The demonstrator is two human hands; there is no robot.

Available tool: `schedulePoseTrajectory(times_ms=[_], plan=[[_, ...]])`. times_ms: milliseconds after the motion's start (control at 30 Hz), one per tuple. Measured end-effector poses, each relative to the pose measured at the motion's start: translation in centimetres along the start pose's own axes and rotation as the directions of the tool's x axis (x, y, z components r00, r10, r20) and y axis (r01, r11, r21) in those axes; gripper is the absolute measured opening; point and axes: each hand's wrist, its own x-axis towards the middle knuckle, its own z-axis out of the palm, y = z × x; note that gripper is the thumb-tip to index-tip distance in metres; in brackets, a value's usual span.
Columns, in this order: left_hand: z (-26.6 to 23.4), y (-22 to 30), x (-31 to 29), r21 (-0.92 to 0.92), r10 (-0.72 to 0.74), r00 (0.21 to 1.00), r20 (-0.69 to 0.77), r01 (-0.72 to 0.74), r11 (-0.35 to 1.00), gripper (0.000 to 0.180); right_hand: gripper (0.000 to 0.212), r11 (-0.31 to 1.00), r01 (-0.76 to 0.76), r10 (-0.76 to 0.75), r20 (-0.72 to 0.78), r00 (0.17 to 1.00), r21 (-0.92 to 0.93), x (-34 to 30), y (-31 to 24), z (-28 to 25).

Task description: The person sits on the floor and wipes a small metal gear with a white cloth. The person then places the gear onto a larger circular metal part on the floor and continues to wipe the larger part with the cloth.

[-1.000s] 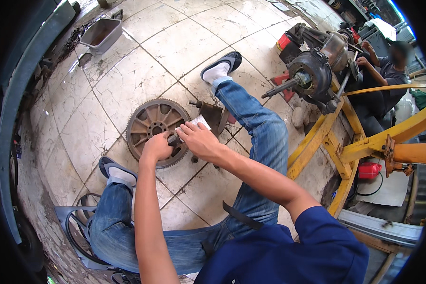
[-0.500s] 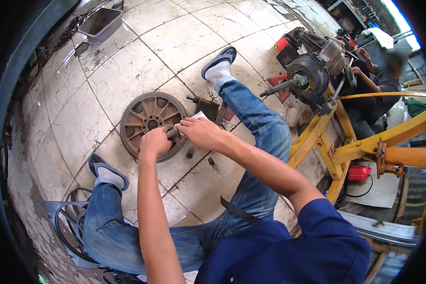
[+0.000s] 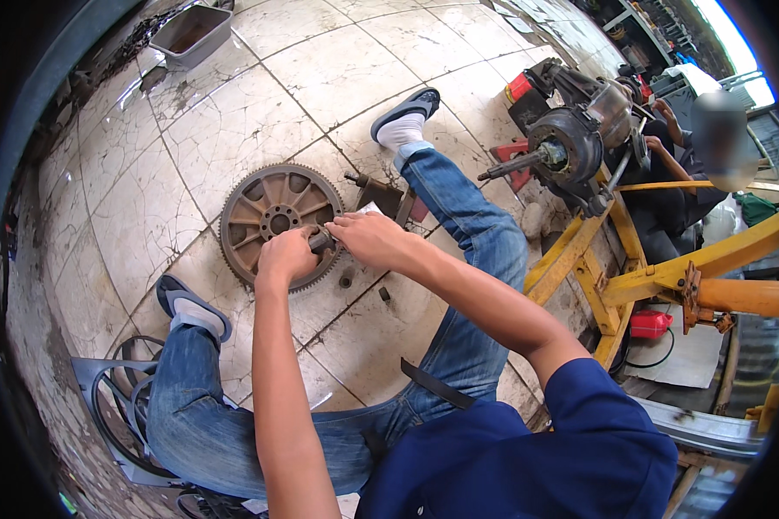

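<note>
A toothed flywheel (image 3: 249, 216), brown with rust between its spokes, lies flat on the tiles in front of me. Over its near right edge my left hand (image 3: 287, 258) is closed round a small dark metal cylinder (image 3: 321, 241). My right hand (image 3: 369, 238) is at the other end of that cylinder, fingertips bent together against it. Whether these fingers pinch anything else is hidden. Just beyond my right hand lie a brown metal bracket (image 3: 379, 195) and a bit of white paper or cloth (image 3: 370, 208). Two small dark metal pieces, a ring (image 3: 346, 282) and a stub (image 3: 384, 294), rest nearer my legs.
To the right, an axle assembly (image 3: 566, 143) sits by a yellow steel stand (image 3: 593, 268), with a red jack (image 3: 515, 164) beneath. A co-worker (image 3: 666, 164) crouches behind it. A grey basin (image 3: 190, 36) stands far left; black hoses (image 3: 117, 406) lie by my left leg.
Both hands stay at the dark cylinder, with only a slight shift of the right fingers. The whole view has tilted a little.
</note>
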Motion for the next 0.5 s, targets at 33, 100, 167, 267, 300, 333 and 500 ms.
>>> schedulePoseTrajectory(times_ms=[33,100,167,267,300,333,500], plan=[[0.0,-0.1,0.1,0.004,-0.004,1.0,0.011,0.004,1.0,0.043,0.039,1.0,-0.001,0.001,-0.02,1.0,-0.021,-0.3,-0.1,0.1],[-0.3,0.0,0.1,0.008,-0.017,0.999,0.035,0.017,1.0,0.043,0.038,0.999,0.015,-0.016,-0.047,0.999,-0.037,-0.7,-0.3,0.1],[-0.2,-0.2,0.2,0.014,-0.024,0.999,0.039,0.023,1.0,0.042,0.037,0.999,0.041,-0.043,-0.072,0.997,-0.032,-0.8,-0.2,0.1],[0.1,0.0,0.2,0.014,-0.02,0.999,0.028,0.02,1.0,0.041,0.037,0.999,0.046,-0.045,-0.014,0.999,0.023,-0.1,0.3,-0.2],[0.0,0.1,0.2,0.015,-0.017,1.0,0.021,0.017,1.0,0.04,0.036,0.999,0.035,-0.035,-0.01,0.999,0.01,-0.2,0.2,-0.2],[0.0,0.1,0.2,0.019,-0.014,1.0,0.026,0.014,1.0,0.044,0.036,1.0,0.025,-0.025,-0.006,1.0,-0.003,-0.5,0.0,-0.1],[0.4,-0.2,0.3,0.045,-0.02,1.0,0.024,0.019,0.999,0.043,0.042,1.0,0.014,-0.016,0.047,0.999,0.028,-1.1,-0.8,-1.4]])
